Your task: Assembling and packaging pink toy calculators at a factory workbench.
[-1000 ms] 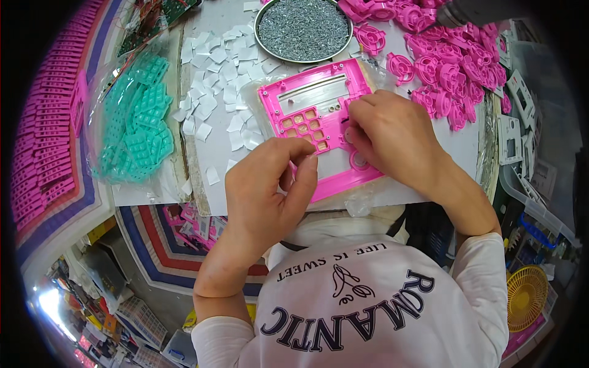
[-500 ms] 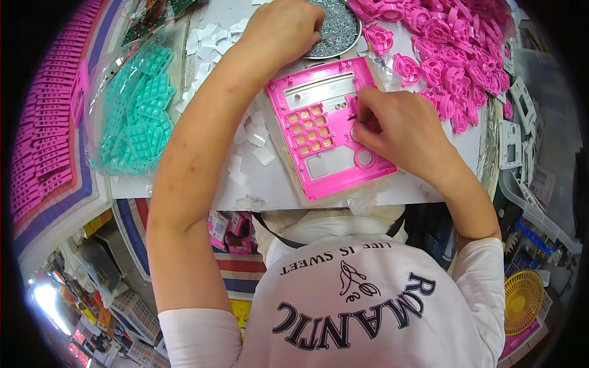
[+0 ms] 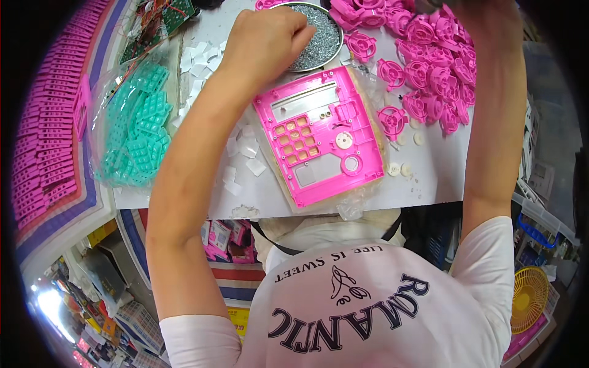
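Observation:
A pink plastic housing panel with a grid of square key openings lies tilted on a padded, plastic-wrapped base. A white disc sits on its right half, above a round pink ring. My left hand is curled at the edge of a round metal dish filled with small silvery screws. Its fingertips are together; whatever they hold is hidden. My right hand is up at the top right, dark and smeared, near a dark object I cannot make out. Its fingers cannot be read.
Pink round plastic parts are heaped at the right. A clear bag of turquoise keypads lies at the left, with white paper pieces nearby. Circuit boards lie at the far left; loose white discs are beside the panel.
My right hand has left the panel and moved up to the far right, uncovering the white disc. My left hand stays by the screws, its fingers still curled.

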Demonstrator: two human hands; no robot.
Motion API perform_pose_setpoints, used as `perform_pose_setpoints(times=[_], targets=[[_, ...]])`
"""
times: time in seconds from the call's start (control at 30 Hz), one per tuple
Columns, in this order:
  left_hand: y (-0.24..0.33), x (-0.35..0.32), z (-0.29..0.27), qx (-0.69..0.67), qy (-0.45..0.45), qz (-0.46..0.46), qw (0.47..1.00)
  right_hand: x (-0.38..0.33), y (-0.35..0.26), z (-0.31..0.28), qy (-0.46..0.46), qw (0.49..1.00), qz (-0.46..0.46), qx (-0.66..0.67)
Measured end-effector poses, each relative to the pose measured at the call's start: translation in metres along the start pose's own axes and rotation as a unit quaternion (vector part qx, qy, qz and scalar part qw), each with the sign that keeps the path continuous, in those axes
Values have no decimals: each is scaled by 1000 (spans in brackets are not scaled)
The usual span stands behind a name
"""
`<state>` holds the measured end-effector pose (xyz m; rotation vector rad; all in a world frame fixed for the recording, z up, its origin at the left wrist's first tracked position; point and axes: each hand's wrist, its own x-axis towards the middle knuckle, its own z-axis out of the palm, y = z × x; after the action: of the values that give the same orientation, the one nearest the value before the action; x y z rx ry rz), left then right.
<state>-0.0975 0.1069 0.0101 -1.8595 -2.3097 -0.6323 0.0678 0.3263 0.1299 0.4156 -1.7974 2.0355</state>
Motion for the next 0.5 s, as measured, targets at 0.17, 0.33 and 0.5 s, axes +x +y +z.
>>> perform_pose_setpoints(times=[0.17, 0.33, 0.5], targets=[[82, -77, -33, -400, 9, -43, 915, -52, 10, 33, 3, 999, 54, 0], [124, -121, -20, -249, 91, -39, 964, -95, 8, 99, -57, 995, 21, 78], [130, -134, -13, -279, 124, -52, 951, -102, 2, 124, -16, 993, 30, 110]])
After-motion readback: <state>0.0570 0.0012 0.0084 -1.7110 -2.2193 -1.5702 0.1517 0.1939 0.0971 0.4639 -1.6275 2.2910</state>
